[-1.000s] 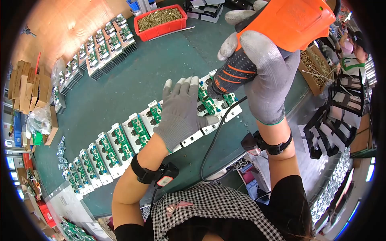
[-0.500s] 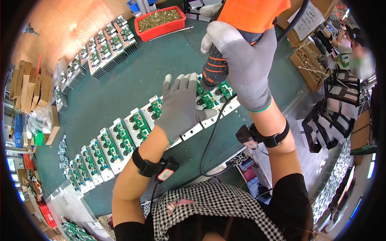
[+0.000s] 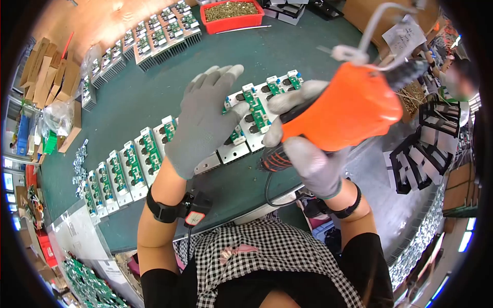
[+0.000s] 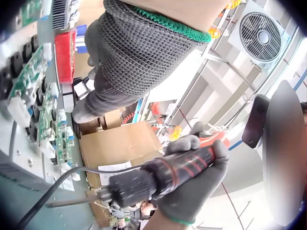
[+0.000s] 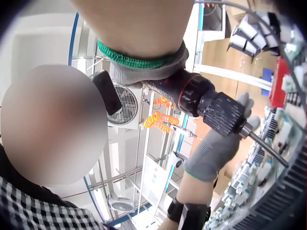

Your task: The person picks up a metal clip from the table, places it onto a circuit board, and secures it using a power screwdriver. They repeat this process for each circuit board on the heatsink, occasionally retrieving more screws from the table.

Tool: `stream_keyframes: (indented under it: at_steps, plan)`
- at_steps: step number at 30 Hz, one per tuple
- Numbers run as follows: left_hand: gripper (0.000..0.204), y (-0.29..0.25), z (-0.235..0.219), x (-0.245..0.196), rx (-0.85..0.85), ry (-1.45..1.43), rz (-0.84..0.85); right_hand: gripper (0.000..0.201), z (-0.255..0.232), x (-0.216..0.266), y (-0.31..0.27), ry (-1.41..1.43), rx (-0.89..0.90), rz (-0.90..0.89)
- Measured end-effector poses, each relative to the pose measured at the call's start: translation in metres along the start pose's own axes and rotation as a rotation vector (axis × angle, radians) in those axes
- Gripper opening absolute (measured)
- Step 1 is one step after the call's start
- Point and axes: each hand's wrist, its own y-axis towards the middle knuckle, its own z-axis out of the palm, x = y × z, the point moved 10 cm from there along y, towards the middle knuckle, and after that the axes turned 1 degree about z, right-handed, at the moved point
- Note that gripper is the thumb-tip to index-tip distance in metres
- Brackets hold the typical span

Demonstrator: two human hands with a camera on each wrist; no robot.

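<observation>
The green table [image 3: 154, 97] spreads wide across this workshop, with cardboard [image 3: 49, 72] stacked by its left end and a red bin [image 3: 236, 24] of small brass-coloured parts [image 3: 231, 10] on the far side. Near the bin stand more boards on finned metal blocks [image 3: 159, 38]. A white fan [image 4: 261, 37] hangs up behind the worker, who wears a checked apron [image 3: 287, 246].

A slanting row of green boards [image 3: 253, 108], each on a pale metal base, crosses the table in front of the apron. The gloved left hand [image 3: 205, 115] lies over the middle of that row, fingers stretched out together and thumb held apart, grasping nothing; whether the palm touches the boards, I can't tell. The gloved right hand [image 3: 316, 161] is wrapped round an orange and black drill [image 3: 349, 110], to the right of the left hand and on the near side of the row. A long thin bit [image 4: 72, 202] juts from its chuck [image 4: 129, 187]; I can't tell whether the tip meets anything. Below the drill's nose, a black cord [image 3: 268, 190] loops by the table's near edge. Black frames [image 3: 421, 159] are piled off to the right.
</observation>
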Motion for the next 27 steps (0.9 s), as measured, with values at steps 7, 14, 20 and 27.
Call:
stream_keyframes:
  at_steps: [7,14,20,27]
  plan:
    - [0.024,-0.046,0.000,-0.014,0.137,-0.214,-0.051,0.049,0.009,-0.006,0.003,0.045,-0.043,0.056]
    - [0.025,-0.059,0.027,-0.046,0.270,-0.078,0.082,0.058,-0.011,0.062,0.031,0.238,-0.026,-0.125]
    - [0.015,-0.046,0.025,-0.053,0.120,-0.136,0.078,0.060,-0.025,0.084,0.040,0.187,-0.072,-0.206]
    - [0.018,-0.028,0.032,-0.061,0.125,-0.104,0.094,0.062,-0.036,0.078,0.043,0.230,-0.096,-0.232]
